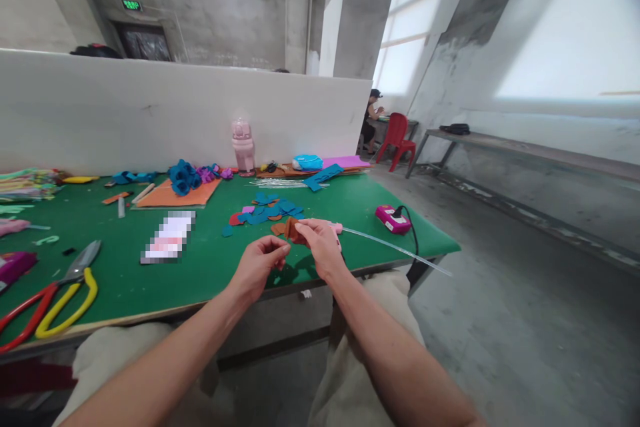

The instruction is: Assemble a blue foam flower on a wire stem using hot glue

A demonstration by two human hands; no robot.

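My right hand (323, 243) pinches a folded brown piece of felt-like material (293, 231) above the front edge of the green table. Just left of it, my left hand (263, 263) has thumb and forefinger pressed together; whatever may be between them is hidden or too small to see. Partly behind my right hand lies a pink glue gun (337, 228), with a long clear glue stick (395, 245) reaching out to the right. Beyond the hands are loose blue pieces (265, 212), with a few brown, red and pink ones among them.
Large red-and-yellow-handled scissors (80, 267) and a phone (169, 237) lie on the left. Blue flowers (184, 177) rest on orange sheets (205, 195). A pink bottle (243, 147) stands by the white partition (175, 103). Right is a magenta box (393, 219) with a black cord.
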